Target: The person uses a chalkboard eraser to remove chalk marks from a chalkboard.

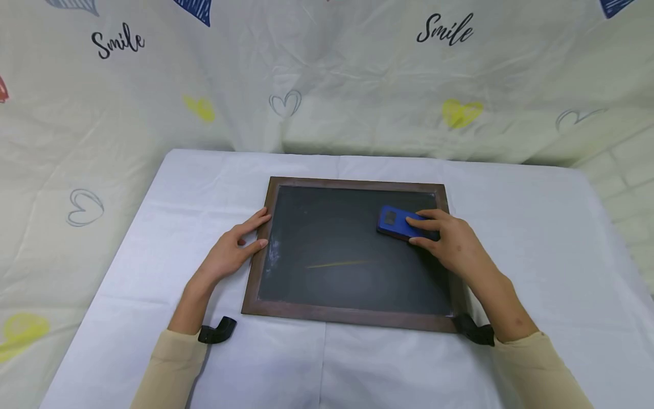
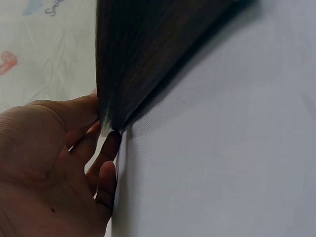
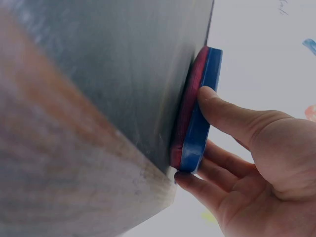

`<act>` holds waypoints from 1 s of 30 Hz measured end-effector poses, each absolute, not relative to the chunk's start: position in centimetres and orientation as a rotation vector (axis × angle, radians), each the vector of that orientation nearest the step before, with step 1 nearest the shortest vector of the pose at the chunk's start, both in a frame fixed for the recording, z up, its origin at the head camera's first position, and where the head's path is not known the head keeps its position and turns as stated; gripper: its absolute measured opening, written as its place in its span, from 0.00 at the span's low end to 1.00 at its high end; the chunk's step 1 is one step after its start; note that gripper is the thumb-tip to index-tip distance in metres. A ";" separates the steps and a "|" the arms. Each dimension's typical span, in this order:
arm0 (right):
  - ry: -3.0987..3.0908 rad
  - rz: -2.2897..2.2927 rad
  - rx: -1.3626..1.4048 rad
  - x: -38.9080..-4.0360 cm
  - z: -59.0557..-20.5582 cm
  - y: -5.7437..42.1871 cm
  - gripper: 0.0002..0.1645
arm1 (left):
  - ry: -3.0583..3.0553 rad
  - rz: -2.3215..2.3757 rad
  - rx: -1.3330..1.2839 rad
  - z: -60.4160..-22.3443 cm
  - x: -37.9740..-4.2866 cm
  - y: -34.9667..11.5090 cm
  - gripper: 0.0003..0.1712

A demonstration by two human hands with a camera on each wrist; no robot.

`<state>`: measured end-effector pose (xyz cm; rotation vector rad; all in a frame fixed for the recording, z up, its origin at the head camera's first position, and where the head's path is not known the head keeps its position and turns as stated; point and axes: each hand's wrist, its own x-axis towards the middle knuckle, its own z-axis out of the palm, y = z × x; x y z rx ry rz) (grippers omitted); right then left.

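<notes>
A small blackboard [image 1: 352, 227] in a brown wooden frame [image 1: 352, 318] lies flat on the white-covered table. My left hand [image 1: 230, 250] touches the frame's left side with its thumb and fingertips, the fingers spread and fairly straight. In the left wrist view, those fingers [image 2: 106, 185] meet the dark frame edge [image 2: 143, 54]. With thumb and fingers, my right hand [image 1: 449, 241] grips a blue blackboard eraser [image 1: 395, 221] on the board's upper right part. The eraser's red felt side [image 3: 187, 108] faces the board in the right wrist view. A thin yellow chalk line [image 1: 337, 264] crosses the board's lower middle.
Whitish chalk smudges [image 1: 274, 253] mark the board's left side. Under it spreads a white tablecloth [image 1: 526, 238]. Behind the table hangs a pale printed curtain [image 1: 357, 74]. Black wrist straps [image 1: 217, 330] stick out at both sleeves.
</notes>
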<state>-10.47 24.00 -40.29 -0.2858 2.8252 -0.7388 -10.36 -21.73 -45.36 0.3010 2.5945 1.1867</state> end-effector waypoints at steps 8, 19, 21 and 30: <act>2.856 -0.753 -0.340 -10.2 -40.8 24.6 0.31 | 2.598 1.186 0.296 -45.8 -10.2 -21.9 0.36; 2.906 -0.803 -0.425 -9.9 -41.1 24.7 0.29 | 2.614 1.176 0.307 -45.8 -10.0 -22.0 0.36; 2.911 -0.807 -0.436 -9.8 -41.1 24.7 0.28 | 2.614 1.177 0.303 -45.7 -9.9 -22.1 0.36; 2.948 -0.798 -0.451 -8.8 -40.6 25.2 0.27 | 2.603 1.186 0.313 -45.7 -10.2 -21.9 0.35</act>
